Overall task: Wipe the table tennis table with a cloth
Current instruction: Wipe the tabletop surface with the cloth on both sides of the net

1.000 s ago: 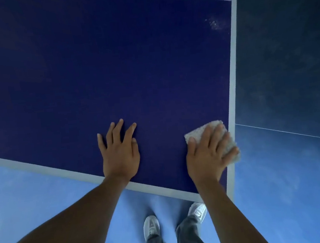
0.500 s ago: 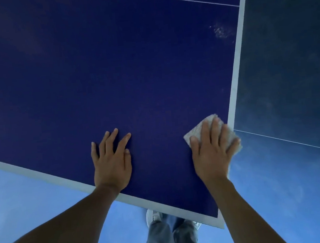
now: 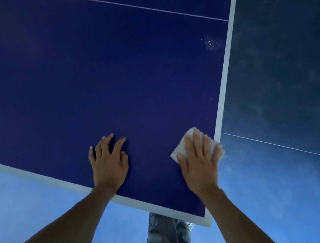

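Observation:
The dark blue table tennis table (image 3: 112,77) fills most of the view, with white edge lines and a thin white centre line. My right hand (image 3: 199,162) presses a folded white cloth (image 3: 190,138) flat on the table near its right edge, close to the near corner. The cloth's far corner and right side show past my fingers. My left hand (image 3: 109,162) rests flat on the table surface beside it, fingers spread, holding nothing. A pale dusty smudge (image 3: 211,43) lies further up near the right edge.
The blue floor (image 3: 277,188) lies beyond the table's near and right edges, darker at the upper right, with a thin white line across it. My grey-trousered legs (image 3: 165,239) stand under the near corner (image 3: 207,221).
My right hand has slid the cloth a little inward from the right edge and further up the table. The view has shifted, so the near corner now sits lower right and my shoes are hidden.

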